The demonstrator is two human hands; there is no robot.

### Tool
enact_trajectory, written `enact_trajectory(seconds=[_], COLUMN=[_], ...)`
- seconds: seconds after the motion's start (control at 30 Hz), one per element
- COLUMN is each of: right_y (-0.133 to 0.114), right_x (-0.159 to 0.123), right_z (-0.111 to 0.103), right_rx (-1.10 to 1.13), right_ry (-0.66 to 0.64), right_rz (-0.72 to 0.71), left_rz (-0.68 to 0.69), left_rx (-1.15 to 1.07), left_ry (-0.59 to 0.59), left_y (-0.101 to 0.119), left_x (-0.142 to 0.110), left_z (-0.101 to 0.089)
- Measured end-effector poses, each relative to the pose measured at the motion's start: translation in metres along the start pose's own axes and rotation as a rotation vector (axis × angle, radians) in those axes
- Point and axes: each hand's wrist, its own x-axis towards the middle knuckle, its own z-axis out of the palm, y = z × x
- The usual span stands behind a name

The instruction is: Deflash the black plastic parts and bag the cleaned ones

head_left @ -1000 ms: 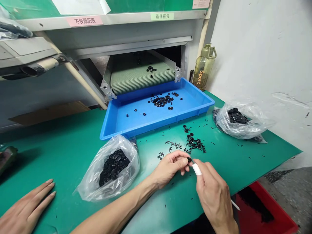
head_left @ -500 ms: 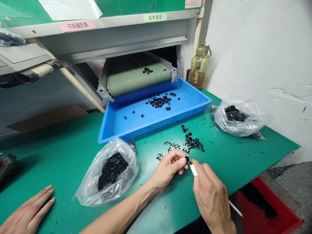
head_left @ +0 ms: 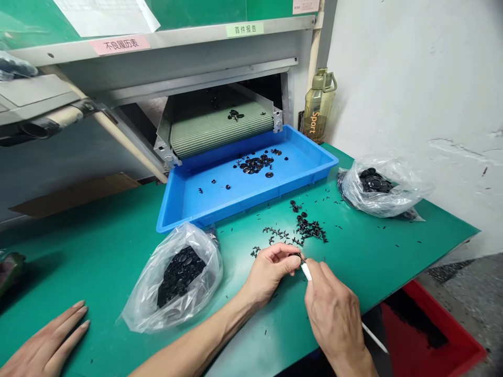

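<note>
Head — L hand point(head_left: 271, 269): blk pc point(head_left: 295, 255) — R hand point(head_left: 333, 306): wht tool point(head_left: 374, 337)

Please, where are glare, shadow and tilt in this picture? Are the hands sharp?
Head view: pale glare low on the green table; head view: deep shadow behind the conveyor belt; head view: the shelf edge slants, while the left hand and right hand look fairly sharp, the black part between them too small to read.

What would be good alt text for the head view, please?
A person's left hand pinches a small black part; the right hand, something white at its fingers, is beside it above a green table. Nearby are a blue tray under a conveyor and two bags of black parts.
</note>
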Motion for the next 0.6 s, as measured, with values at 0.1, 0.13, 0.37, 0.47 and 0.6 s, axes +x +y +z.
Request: enact_trajectory(seconds=[0.1, 0.13, 0.37, 0.47, 0.6], right_y=[0.003, 0.005, 0.015, 0.018, 0.023], right_x=[0.008, 0.012, 0.022, 0.016, 0.01], right_z=[-0.001, -0.001, 0.0, 0.004, 0.011], right_rx=[0.168, 0.208, 0.159, 0.103, 0.127], right_ry=[-0.113, -0.154, -0.242, -0.166, -0.093], right_rz=[0.097, 0.126, 0.189, 0.181, 0.199], left_rz=[0.015, 0.015, -0.013, -0.057, -0.063], left_rx=[-0.022, -0.03, -0.014, -0.143, -0.217], left_ry=[0.02, 0.03, 0.047, 0.035, 0.048], left_y=[-0.002, -0.002, -0.001, 0.006, 0.025], left_x=[0.0, 0.0, -0.001, -0.001, 0.012], left_z=[0.001, 0.001, 0.003, 0.001, 0.0])
